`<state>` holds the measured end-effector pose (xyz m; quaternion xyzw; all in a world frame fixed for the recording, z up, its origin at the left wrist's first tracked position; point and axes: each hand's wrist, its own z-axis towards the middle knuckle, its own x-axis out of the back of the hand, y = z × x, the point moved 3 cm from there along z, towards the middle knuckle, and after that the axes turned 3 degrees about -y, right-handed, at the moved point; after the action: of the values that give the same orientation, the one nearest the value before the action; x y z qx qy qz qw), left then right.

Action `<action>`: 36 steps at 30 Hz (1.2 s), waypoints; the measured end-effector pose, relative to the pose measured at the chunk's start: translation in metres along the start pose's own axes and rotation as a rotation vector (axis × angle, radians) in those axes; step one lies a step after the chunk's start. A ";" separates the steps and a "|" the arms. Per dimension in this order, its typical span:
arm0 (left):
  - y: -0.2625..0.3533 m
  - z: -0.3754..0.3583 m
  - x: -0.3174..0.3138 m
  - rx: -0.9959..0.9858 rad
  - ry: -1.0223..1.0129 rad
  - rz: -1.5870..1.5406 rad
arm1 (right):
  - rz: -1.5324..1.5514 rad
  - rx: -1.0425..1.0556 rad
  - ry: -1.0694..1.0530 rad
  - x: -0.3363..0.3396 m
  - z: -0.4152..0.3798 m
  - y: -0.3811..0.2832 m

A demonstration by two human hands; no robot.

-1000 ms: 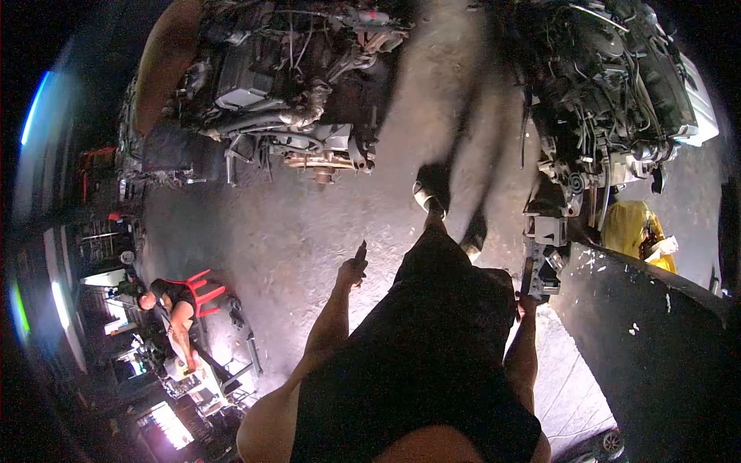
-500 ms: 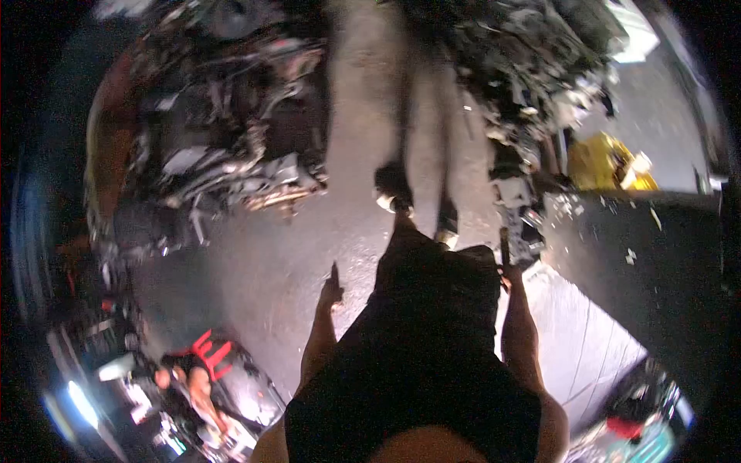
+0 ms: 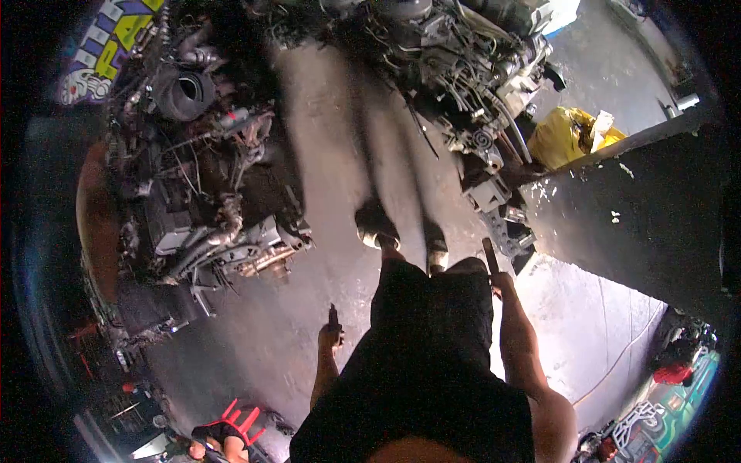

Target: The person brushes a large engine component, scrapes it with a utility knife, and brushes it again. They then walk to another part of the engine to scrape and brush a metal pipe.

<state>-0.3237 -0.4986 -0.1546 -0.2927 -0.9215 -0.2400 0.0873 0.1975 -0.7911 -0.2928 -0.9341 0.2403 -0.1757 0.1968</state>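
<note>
My left hand (image 3: 330,338) hangs beside my body over the concrete floor, closed around a short dark tool (image 3: 333,315) whose narrow tip points forward. On the other side, my right hand (image 3: 502,285) is by my thigh, wrapped round a longer dark bar-like tool (image 3: 489,255). Its upper end sticks out past the fingers. Both tools are too dark to identify. Below me are my dark shorts (image 3: 432,316) and my two shoes, the left one (image 3: 377,234) ahead of the right (image 3: 438,255).
Engine parts (image 3: 247,239) are heaped at left, and more machinery (image 3: 455,69) stands at front right. A yellow bag (image 3: 559,139) lies behind a dark panel (image 3: 633,208) at right. A seated person (image 3: 224,446) is near a red chair (image 3: 245,420) at lower left.
The view has shifted and become sharper. The seated person and red chair now appear lower, while the engine parts at front right show more fully. Both hands still hold their tools.
</note>
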 end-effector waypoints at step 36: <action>0.039 -0.014 -0.001 0.013 0.129 0.140 | -0.019 -0.029 -0.051 0.001 0.026 -0.015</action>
<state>-0.2998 -0.4783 -0.1272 -0.3395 -0.8929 -0.2457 0.1648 0.2148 -0.7717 -0.3085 -0.9433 0.2288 -0.1504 0.1875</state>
